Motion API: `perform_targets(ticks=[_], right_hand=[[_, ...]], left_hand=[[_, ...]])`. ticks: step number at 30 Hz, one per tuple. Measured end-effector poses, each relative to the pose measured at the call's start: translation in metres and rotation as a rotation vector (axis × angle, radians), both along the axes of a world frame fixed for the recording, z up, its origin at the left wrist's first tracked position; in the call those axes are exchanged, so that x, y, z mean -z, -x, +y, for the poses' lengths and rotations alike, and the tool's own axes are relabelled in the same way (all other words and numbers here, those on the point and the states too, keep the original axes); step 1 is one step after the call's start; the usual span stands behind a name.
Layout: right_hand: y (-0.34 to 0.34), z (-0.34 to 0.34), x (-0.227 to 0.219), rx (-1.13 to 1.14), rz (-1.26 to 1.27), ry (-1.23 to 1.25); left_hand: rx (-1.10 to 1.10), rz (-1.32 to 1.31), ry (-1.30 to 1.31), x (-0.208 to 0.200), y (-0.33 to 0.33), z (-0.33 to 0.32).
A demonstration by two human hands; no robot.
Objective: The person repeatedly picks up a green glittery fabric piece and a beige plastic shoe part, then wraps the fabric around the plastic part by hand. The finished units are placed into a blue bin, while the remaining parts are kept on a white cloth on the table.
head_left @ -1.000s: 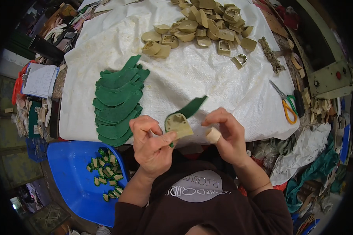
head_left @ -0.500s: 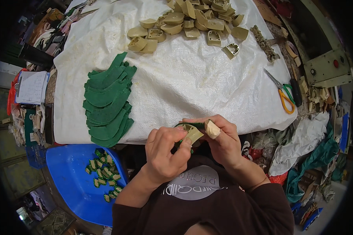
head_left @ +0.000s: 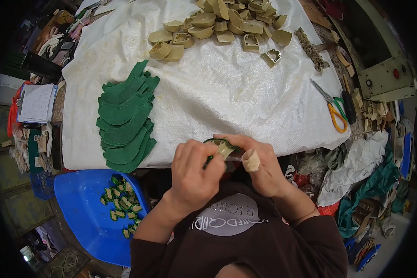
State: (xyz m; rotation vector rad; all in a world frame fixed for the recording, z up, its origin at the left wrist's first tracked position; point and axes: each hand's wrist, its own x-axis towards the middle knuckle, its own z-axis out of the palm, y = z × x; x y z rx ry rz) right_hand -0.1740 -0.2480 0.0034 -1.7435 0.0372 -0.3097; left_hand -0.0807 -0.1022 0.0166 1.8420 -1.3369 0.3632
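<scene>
Above my lap, at the table's near edge, both hands work on a beige plastic shoe heel (head_left: 225, 149). My left hand (head_left: 193, 167) is closed on its left side, with finger and thumb at the hollow end. A dark green covering piece (head_left: 214, 140) curves around the heel's far side. The fingers of my right hand (head_left: 265, 167) press this piece against the heel from behind. A pale finger cover (head_left: 251, 160) sits on my right thumb. My fingers hide part of the heel and covering.
Green cut pieces (head_left: 125, 125) lie stacked on the white sheet (head_left: 208, 102), left. Beige heels (head_left: 236, 25) are heaped at the back. Scissors (head_left: 331, 104) lie right, near a crusted stick (head_left: 311, 51). A blue basin (head_left: 78, 222) holds several green-covered heels (head_left: 120, 199).
The heel has turned and tilted between my hands, and the covering now lies closer along its far side. My right thumb has swung more upright; my left fingers have moved over the heel.
</scene>
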Motion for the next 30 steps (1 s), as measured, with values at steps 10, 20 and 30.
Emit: perform_targets(ticks=[10, 20, 30], right_hand=[[-0.026, -0.042, -0.013, -0.381, 0.287, -0.458], [-0.026, -0.035, 0.007, -0.285, 0.220, -0.418], [-0.031, -0.024, 0.004, -0.080, -0.269, 0.201]], left_hand=[[0.262, 0.313, 0.267, 0.017, 0.003, 0.003], [0.137, 0.409, 0.224, 0.023, 0.001, 0.001], [0.068, 0.815, 0.399, 0.020, 0.009, -0.008]])
